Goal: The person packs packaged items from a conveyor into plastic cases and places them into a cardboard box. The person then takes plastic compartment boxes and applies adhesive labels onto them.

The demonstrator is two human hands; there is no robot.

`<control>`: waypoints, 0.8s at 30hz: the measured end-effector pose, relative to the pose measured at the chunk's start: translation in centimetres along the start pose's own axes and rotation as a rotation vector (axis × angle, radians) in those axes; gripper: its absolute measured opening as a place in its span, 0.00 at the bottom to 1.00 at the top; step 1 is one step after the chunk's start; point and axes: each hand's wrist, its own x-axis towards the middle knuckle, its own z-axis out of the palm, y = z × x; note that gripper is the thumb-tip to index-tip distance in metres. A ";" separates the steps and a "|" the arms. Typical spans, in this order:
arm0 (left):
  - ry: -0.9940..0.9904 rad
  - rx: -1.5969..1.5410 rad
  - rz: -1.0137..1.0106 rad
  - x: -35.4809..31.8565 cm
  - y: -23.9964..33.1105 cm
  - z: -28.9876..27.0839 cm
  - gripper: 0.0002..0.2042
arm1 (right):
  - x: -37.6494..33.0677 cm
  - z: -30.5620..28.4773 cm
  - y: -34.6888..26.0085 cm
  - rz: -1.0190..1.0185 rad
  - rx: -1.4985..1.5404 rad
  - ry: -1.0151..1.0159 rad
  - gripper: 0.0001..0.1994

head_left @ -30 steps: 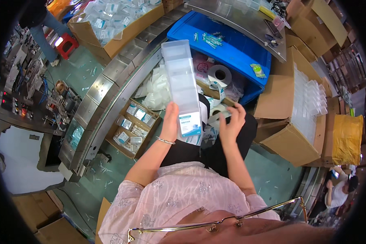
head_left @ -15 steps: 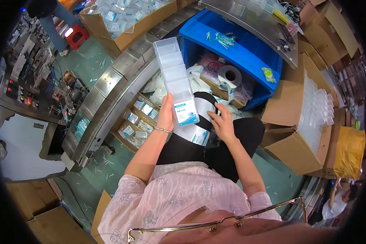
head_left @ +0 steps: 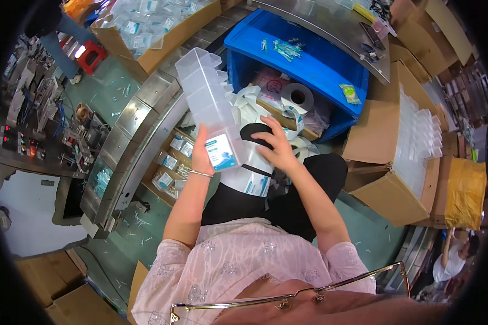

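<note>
A tall stack of clear plastic boxes (head_left: 210,111) tilts up over the lap, its labelled bottom end gripped by the left hand (head_left: 201,154), fingers wrapped around it. Just right of the stack, the right hand (head_left: 276,147) lies with fingers spread on a white label roll (head_left: 249,172). Beyond the stack sits a blue crate (head_left: 331,70); left of it runs a steel conveyor (head_left: 130,135).

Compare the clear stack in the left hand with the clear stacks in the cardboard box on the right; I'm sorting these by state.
The stack of clear boxes is held up in the left hand, tilted; the boxed stacks lie packed in the cardboard box. The held stack's nearest box bears a white and teal label; the boxed stacks show none. The right hand rests beside the held stack. Both are clear plastic.
</note>
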 end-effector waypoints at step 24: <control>0.044 -0.170 0.006 2.6 -3.8 -5.4 0.29 | 2.1 -0.8 2.5 -0.104 0.014 -0.332 0.19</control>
